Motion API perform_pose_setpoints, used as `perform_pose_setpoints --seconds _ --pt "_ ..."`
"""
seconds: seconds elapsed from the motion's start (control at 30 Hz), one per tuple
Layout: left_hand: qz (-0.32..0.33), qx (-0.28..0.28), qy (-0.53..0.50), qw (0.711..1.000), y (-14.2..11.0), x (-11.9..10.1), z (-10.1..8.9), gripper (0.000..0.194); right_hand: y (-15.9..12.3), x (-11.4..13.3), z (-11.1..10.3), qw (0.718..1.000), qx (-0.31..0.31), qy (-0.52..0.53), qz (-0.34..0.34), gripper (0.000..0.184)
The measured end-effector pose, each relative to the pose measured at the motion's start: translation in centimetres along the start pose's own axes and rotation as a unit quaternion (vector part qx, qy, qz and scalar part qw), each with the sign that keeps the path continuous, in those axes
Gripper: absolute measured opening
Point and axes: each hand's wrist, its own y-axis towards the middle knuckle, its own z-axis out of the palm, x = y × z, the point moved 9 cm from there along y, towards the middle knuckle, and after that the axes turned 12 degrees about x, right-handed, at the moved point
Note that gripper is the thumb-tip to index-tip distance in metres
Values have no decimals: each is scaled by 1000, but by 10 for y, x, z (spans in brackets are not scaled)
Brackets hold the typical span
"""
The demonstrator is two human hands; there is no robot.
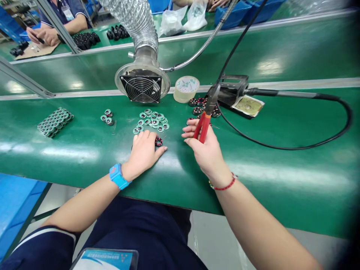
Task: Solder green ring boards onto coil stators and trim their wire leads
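My left hand (144, 150) lies palm down on the green bench, fingers forward and thumb spread. A small red-and-black ring-shaped part (159, 141) shows beside its index finger; whatever is under the palm is hidden. In my right hand (207, 150) are red-handled pliers (204, 122), their metal jaws pointing up and away from me. Just ahead of the left fingers lie loose round green-and-black parts (153, 119). Beyond the right hand sits a group of dark ring-shaped parts (197, 110), partly covered by the pliers.
A fume extractor fan (142, 88) hangs over the bench. Behind the pliers stand a tape roll (186, 89) and a soldering iron (278, 93) in its holder, its cable looping right. Stacked round parts (55, 122) sit left. Co-workers' hands (46, 35) show across the partition.
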Motion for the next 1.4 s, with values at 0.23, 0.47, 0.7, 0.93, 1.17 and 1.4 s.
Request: perform_pose_setpoints --seconds 0.23,0.47,0.7,0.93,1.17,1.4 --pt "57 72 -439 894 14 9 -4 21 0 6 -1 999 6 -43 -24 43" --pt "97 146 -689 704 9 16 -16 20 2 2 7 992 49 -115 -26 45" --pt "88 225 -754 611 -5 18 -1 23 3 -9 15 969 72 -237 -18 48" --pt "79 204 -775 593 -7 24 -7 10 0 3 19 937 87 -335 -52 56" --pt "75 184 -738 645 -6 30 -12 18 -2 9 27 916 126 -371 -81 55" --pt "122 201 -722 651 -7 24 -17 17 -5 13 38 913 147 -365 -103 45"
